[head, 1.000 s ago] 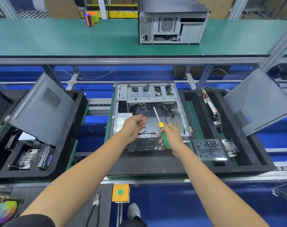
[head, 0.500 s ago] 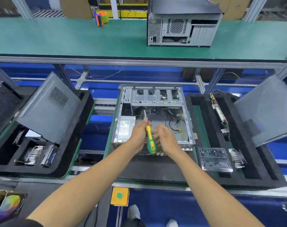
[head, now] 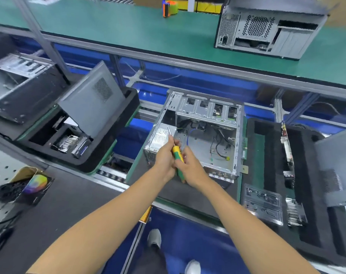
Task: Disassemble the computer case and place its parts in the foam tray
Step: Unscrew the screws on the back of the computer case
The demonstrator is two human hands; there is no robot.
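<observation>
Hands [head: 169, 155] grip yellow-green screwdriver [head: 178, 158] over metal case [head: 205, 135].

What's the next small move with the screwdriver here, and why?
Probably settle the screwdriver into one hand and lower its tip toward the power supply. Both the left hand and the right hand are on the handle, the shaft points up over the open computer case, and the tip touches nothing I can see.

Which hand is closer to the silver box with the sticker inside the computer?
Left. The left hand is just in front of the silver box, overlapping its near edge. The right hand sits further right and nearer the person, beside the screwdriver.
</observation>
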